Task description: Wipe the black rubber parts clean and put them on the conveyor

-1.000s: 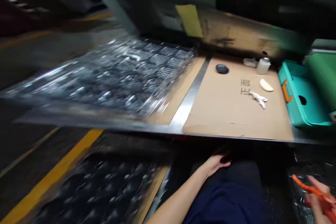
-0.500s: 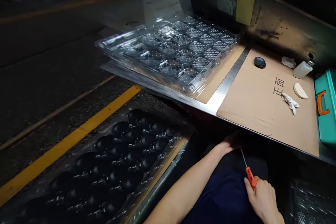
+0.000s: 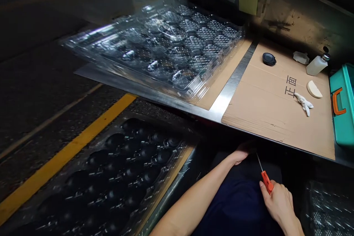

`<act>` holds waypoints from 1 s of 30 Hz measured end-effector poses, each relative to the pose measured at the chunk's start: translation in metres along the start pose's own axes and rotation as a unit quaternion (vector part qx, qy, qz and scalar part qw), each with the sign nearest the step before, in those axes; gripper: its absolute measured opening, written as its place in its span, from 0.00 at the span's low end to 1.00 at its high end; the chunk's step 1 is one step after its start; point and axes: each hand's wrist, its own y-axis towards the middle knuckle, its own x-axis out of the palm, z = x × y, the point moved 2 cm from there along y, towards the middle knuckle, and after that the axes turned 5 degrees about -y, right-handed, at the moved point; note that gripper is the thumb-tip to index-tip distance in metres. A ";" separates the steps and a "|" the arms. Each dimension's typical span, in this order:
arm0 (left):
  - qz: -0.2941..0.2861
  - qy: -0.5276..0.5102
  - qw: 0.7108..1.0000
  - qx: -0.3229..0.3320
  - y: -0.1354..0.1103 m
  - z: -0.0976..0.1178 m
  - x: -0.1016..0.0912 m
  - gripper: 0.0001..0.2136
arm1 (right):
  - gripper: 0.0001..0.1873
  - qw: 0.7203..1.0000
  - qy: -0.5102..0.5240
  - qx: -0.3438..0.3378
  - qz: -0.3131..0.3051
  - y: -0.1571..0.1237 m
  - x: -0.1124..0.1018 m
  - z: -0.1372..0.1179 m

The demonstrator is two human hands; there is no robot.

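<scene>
Tool point(image 3: 266, 181) in right hand point(image 3: 278, 201) clears table edge point(image 3: 217, 117); left hand point(image 3: 240, 155) seemingly beneath.

"What blocks the orange-handled tool point(image 3: 267, 182) in your right hand point(image 3: 279, 201)?"

"My left hand point(image 3: 240, 155), just beside its tip, and the front edge of the metal table point(image 3: 223, 99)."

"And over the top?"

"The near half of the cardboard point(image 3: 257, 107) gives me open room. Farther in, the white scrap point(image 3: 304, 101) and bottle point(image 3: 316, 65) obstruct me; the teal box point(image 3: 344, 127) bounds my right, the clear tray point(image 3: 177, 46) my left."
</scene>
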 end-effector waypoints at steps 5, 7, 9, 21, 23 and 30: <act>0.011 -0.019 1.000 -0.013 -0.001 0.001 -0.001 0.23 | 0.28 1.000 -0.001 -0.011 -0.005 0.002 -0.001 0.003; 0.014 -0.035 0.999 -0.030 0.001 0.002 -0.003 0.20 | 0.28 1.000 0.000 -0.019 -0.009 0.003 0.002 0.002; 0.017 -0.051 0.998 -0.045 0.003 0.004 -0.007 0.19 | 0.28 1.000 0.003 -0.022 -0.015 0.004 0.005 0.001; 0.043 -0.046 0.993 -0.103 0.004 0.010 -0.006 0.19 | 0.27 1.000 0.015 -0.026 0.007 -0.001 0.012 -0.008; 0.047 -0.028 0.993 -0.107 -0.001 0.011 -0.006 0.18 | 0.26 1.000 0.017 -0.017 0.013 -0.002 0.013 -0.011; 0.077 0.003 0.991 -0.113 -0.018 0.010 -0.013 0.16 | 0.18 0.975 0.193 -0.107 -0.004 -0.038 -0.032 0.036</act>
